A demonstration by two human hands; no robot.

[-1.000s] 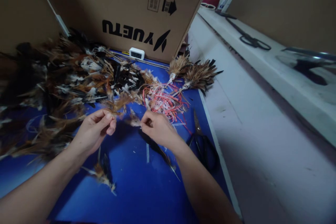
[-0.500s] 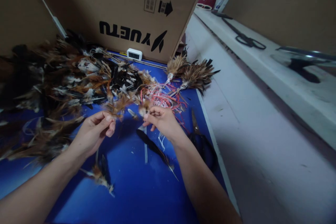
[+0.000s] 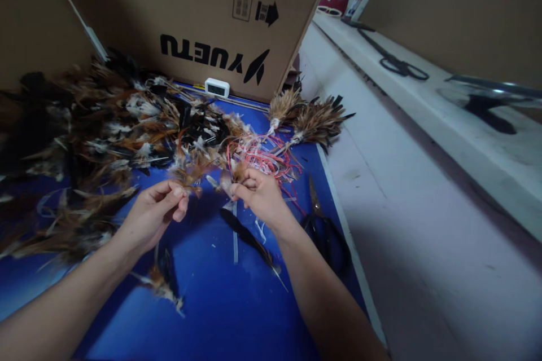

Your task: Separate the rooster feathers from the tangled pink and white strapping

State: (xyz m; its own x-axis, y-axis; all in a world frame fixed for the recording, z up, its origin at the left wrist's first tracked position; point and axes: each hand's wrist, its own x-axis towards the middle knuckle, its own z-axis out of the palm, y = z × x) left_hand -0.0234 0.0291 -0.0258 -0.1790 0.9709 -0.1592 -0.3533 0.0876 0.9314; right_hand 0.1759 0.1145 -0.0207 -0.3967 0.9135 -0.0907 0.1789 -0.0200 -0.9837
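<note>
The right hand (image 3: 265, 200) has turned and loosened since a second ago; its fingers, curled in a tight ring then, now reach forward. The small feather tuft (image 3: 237, 170) pinched there looks more spread than half a second back (rather blurred, mind). A curled white strip (image 3: 260, 229) has come into view below.

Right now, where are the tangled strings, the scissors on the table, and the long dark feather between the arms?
Tangled strings (image 3: 266, 160), head view: middle of the heap.
Scissors (image 3: 318, 219), head view: by the pivot.
Long dark feather (image 3: 249, 235), head view: its black vane.
</note>
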